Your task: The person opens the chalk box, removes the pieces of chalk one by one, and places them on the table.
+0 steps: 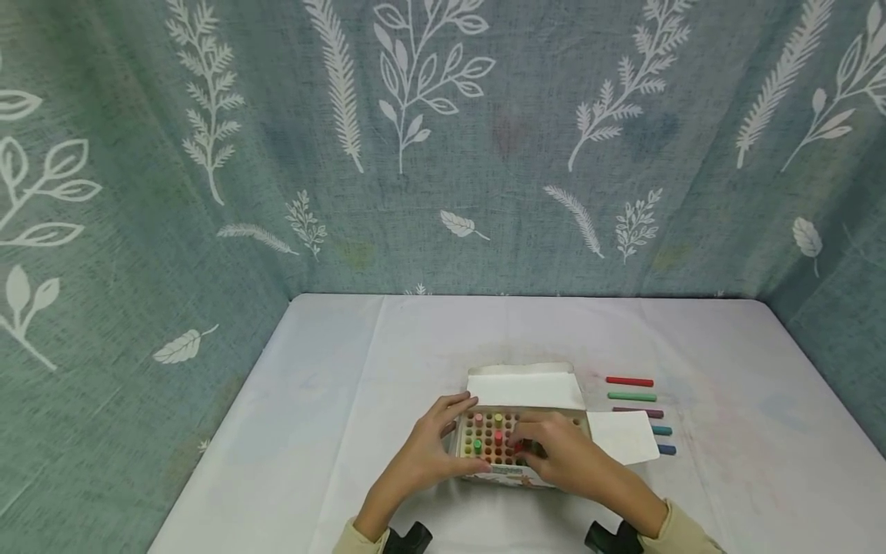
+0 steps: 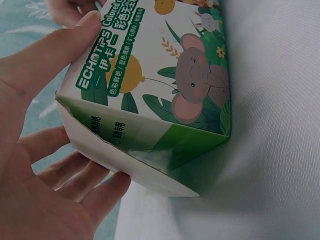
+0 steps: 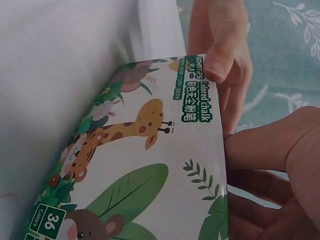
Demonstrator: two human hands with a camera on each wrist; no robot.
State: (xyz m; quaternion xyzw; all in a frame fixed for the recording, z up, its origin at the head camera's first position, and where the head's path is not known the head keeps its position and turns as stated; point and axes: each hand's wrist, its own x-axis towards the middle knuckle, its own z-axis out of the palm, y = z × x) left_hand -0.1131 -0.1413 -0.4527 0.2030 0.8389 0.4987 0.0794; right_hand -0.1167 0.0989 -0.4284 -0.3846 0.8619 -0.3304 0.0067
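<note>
The chalk box stands open on the white tabletop, near my edge of it, with its white flaps folded back and many colored chalk ends showing in the holes of the insert. My left hand holds the left side of the box; in the left wrist view its thumb lies along the printed face and the other fingers are loosely spread at the end of the carton, so they steady it more than grip it. My right hand is over the top of the box, and its fingers seem to pinch a red chalk, but I cannot tell this for sure. To the right of the box, five loose chalks lie in a row, apart from each other.

I think the danger is this: the box looks light and it leans a little, so a sideways pull could tip it or break the stick. Also my right wrist could push the right flap against the loose chalks and make them roll.
</note>
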